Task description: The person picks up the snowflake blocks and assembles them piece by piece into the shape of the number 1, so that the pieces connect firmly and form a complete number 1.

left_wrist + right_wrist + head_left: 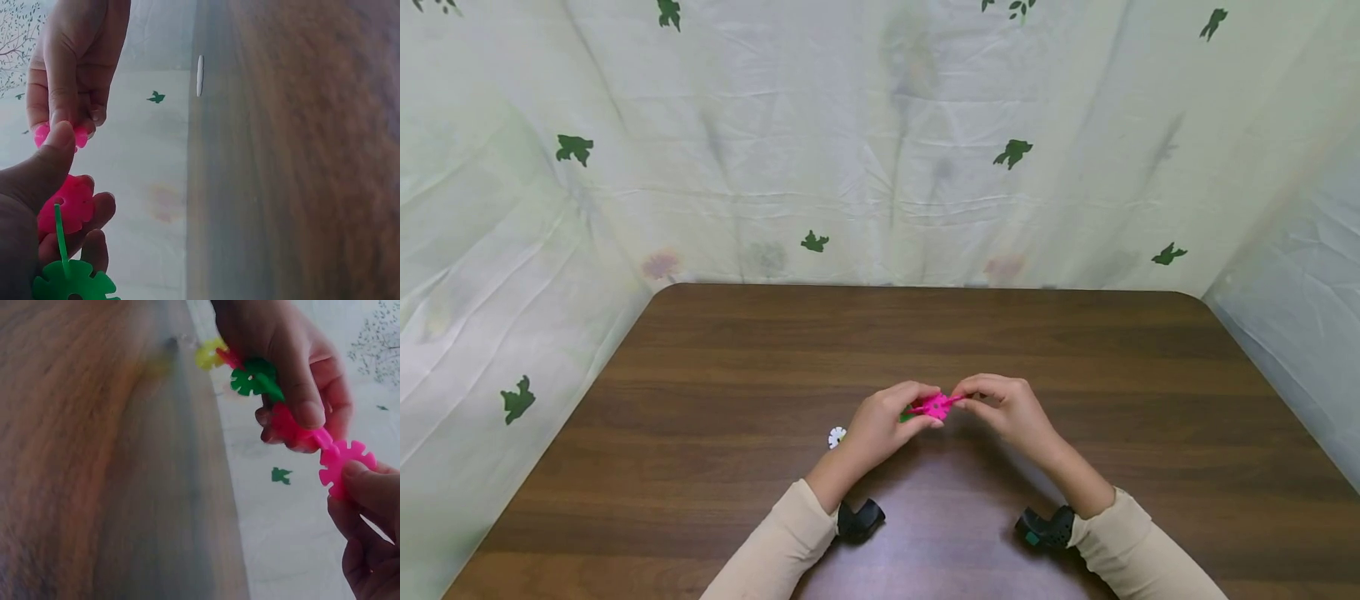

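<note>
Both hands meet over the table, in the middle of the head view. My left hand (880, 425) pinches a pink notched disc (65, 206) that belongs to a linked chain. Further along that chain come a green disc (250, 378), a small red piece (230, 357) and a yellow disc (209, 355). Between its thumb and fingertips my right hand (1011, 412) grips another pink disc (340, 465), whose edge meets the chain's pink end. Whether the two are locked together I cannot tell. A white flower-like disc (837, 437) shows beside the left wrist, partly hidden by it.
The brown wooden table (737, 358) reaches back to a pale curtain (850, 125) with green leaf-like marks. A black wrist device (861, 522) sits at the left cuff and another black device (1047, 528) at the right cuff, both low over the tabletop.
</note>
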Tool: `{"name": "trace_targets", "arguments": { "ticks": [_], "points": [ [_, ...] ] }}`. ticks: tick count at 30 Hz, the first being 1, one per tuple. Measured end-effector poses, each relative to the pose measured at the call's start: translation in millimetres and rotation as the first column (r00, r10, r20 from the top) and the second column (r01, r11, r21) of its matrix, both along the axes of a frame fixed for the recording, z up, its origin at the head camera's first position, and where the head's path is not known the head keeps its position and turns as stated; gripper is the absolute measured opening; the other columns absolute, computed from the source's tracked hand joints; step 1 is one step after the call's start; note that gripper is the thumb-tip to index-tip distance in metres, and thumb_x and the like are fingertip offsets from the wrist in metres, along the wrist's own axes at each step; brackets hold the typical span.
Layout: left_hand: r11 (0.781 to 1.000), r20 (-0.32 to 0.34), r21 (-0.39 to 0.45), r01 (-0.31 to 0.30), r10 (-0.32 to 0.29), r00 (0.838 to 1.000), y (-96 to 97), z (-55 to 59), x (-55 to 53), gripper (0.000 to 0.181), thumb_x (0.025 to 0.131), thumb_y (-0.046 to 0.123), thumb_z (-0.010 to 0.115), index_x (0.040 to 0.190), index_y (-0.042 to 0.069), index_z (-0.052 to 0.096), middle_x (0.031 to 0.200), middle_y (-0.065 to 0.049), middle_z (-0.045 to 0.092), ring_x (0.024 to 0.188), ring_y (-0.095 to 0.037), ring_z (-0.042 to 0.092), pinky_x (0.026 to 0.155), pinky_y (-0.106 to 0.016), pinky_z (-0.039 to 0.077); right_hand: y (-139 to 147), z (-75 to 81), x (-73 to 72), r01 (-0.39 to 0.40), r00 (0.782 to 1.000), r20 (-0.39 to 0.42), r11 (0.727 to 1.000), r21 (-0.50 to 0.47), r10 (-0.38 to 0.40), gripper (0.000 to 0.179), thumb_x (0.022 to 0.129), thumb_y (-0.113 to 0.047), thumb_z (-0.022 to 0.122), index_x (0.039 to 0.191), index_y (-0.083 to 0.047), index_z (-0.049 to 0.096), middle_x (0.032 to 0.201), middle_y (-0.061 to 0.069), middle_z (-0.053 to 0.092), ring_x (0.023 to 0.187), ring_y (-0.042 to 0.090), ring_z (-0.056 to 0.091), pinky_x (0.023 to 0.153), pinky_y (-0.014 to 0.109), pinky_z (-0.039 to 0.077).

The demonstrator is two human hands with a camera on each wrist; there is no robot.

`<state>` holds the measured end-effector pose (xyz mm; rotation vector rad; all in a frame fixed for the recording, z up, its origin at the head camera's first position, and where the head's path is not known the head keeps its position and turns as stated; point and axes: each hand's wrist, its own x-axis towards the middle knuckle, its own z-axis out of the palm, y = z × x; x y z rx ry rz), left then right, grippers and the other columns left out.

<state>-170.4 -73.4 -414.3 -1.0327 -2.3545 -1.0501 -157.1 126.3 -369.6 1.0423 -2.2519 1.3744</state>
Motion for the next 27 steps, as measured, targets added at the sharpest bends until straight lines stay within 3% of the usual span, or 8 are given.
{"name": "trace_targets", "arguments": {
  "ticks": [4,11,18,27],
  "points": [
    [1.0,0.01,-0.011,0.003,-0.003,1.0,0.2,-0.7,-0.5,0.036,0.073,0.023,0.074,0.103,0.007,0.064,0.097,0.0,0.063,0.083,-0.006,0.058,0.073,-0.018,0.045,-1.1,0.8,0.8,-0.007,1.0,-0.007,1.0,0.0,0.007,0.016,0.07,0.015,0.066,0.081,0.003,0.065,0.079,0.013,0.064,0.07,0.023,0.06,0.06,0.024,0.048],
    [1.0,0.039,0.018,0.001,-0.002,0.999,-0.7,0.9,-1.3,0.037,0.074,0.024,0.074,0.105,0.006,0.063,0.099,-0.002,0.064,0.088,-0.011,0.059,0.076,-0.023,0.046,-0.5,2.3,0.5,0.033,0.998,0.054,0.999,0.021,-0.034,0.015,0.073,0.011,0.067,0.084,0.001,0.066,0.08,0.01,0.064,0.069,0.017,0.058,0.058,0.027,0.047],
    [1.0,0.065,-0.01,-0.022,0.022,0.998,-2.2,0.1,-2.1,0.039,0.075,0.027,0.073,0.108,0.008,0.063,0.102,-0.002,0.064,0.091,-0.011,0.059,0.078,-0.025,0.046,1.9,5.6,1.2,0.032,0.995,0.089,0.999,0.032,-0.035,0.016,0.074,0.009,0.066,0.087,0.001,0.066,0.081,0.008,0.063,0.069,0.016,0.056,0.057,0.028,0.046],
    [1.0,0.007,0.008,-0.026,0.026,1.0,-2.2,1.5,-2.0,0.039,0.075,0.022,0.074,0.109,0.008,0.061,0.104,0.0,0.063,0.089,-0.012,0.058,0.076,-0.027,0.046,2.3,4.7,1.4,0.045,0.984,0.174,0.999,0.015,-0.047,0.014,0.076,0.007,0.065,0.089,0.001,0.065,0.083,0.008,0.062,0.065,0.017,0.053,0.054,0.026,0.044]
  ]
}}
